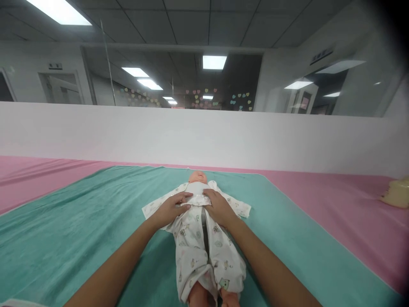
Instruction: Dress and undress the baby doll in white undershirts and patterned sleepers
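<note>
A baby doll (197, 176) lies on its back, head away from me, its feet pointing toward me. It wears a white long-sleeved top (237, 205) with its sleeves spread sideways, and white printed trousers (193, 251) with a slit down the middle. At the left side of the waist, my left hand (175, 208) has its fingers and thumb around the white waistband. My right hand (220, 208) does the same at the right side. Fabric partly hides the fingertips. The doll's bare lower legs show below the trouser legs.
Under the doll is a green cloth (79, 230) over a pink sheet (345, 209). A low white wall (191, 134) with glass above it borders the far side. A yellowish object (397, 193) sits at the right edge, partly cut off.
</note>
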`<state>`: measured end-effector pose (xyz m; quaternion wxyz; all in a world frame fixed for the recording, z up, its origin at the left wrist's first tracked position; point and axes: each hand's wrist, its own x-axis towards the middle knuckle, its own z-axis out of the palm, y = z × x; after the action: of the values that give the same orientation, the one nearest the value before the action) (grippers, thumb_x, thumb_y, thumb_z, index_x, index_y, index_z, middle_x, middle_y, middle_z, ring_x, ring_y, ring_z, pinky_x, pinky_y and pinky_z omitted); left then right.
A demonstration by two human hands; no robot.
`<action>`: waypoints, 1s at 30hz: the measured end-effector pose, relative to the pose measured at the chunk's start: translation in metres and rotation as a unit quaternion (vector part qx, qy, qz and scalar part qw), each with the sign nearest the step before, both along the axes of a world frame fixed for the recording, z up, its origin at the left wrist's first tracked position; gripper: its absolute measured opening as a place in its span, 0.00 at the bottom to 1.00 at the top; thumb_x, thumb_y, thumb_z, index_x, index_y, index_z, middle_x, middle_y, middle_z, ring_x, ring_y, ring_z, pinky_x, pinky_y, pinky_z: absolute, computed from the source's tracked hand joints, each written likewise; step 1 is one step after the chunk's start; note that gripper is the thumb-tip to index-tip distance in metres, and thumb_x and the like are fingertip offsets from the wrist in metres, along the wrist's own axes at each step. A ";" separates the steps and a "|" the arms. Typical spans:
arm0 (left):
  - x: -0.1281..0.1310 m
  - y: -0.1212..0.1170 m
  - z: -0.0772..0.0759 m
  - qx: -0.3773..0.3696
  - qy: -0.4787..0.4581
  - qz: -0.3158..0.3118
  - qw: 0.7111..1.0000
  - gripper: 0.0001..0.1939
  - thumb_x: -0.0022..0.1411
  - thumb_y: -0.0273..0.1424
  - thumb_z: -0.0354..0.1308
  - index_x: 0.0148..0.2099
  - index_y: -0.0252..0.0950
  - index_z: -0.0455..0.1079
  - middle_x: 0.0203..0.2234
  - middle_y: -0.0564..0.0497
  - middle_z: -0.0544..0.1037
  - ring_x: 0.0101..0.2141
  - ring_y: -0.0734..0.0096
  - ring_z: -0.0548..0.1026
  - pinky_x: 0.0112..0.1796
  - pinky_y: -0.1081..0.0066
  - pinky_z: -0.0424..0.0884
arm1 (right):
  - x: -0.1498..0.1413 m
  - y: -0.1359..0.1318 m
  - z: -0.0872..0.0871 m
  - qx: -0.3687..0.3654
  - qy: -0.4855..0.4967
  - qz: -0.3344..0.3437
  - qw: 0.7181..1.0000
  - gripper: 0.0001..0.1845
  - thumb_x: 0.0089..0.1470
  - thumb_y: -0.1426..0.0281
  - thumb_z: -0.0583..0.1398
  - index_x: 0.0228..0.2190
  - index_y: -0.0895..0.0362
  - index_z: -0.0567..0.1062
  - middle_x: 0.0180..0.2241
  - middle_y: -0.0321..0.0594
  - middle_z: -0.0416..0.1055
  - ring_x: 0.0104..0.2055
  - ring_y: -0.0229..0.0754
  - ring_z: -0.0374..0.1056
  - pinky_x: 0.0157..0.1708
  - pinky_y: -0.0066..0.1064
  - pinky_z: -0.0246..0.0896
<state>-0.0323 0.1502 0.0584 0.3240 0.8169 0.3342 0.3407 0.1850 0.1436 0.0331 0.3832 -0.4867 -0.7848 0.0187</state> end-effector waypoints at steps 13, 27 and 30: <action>0.039 0.096 -0.022 -0.014 -0.008 0.191 0.981 0.15 0.55 0.42 0.48 0.25 0.37 0.53 0.20 0.57 0.57 0.25 0.73 0.58 0.27 0.73 0.53 | 0.020 0.085 -0.014 -0.203 0.223 -0.038 0.953 0.19 0.45 0.54 0.55 0.21 0.59 0.70 0.21 0.35 0.66 0.26 0.37 0.59 0.26 0.26 0.49; -0.003 0.052 -0.033 -0.072 0.096 0.158 0.980 0.16 0.54 0.42 0.48 0.21 0.37 0.58 0.18 0.52 0.68 0.20 0.70 0.62 0.22 0.72 0.51 | 0.040 0.042 -0.042 -0.255 0.224 -0.078 0.937 0.16 0.45 0.57 0.53 0.23 0.58 0.67 0.24 0.36 0.67 0.25 0.36 0.58 0.25 0.26 0.51; -0.006 0.045 -0.028 -0.106 0.090 0.109 0.984 0.12 0.53 0.37 0.48 0.23 0.36 0.62 0.22 0.50 0.70 0.23 0.69 0.65 0.23 0.73 0.55 | 0.042 0.030 -0.036 -0.354 0.266 -0.040 0.896 0.12 0.41 0.63 0.57 0.26 0.58 0.69 0.24 0.37 0.69 0.23 0.35 0.60 0.22 0.25 0.52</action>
<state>-0.0386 0.1950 0.0308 0.3380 0.7643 0.4830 0.2615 0.2270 0.1738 -0.0029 0.3807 -0.5982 -0.5749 0.4084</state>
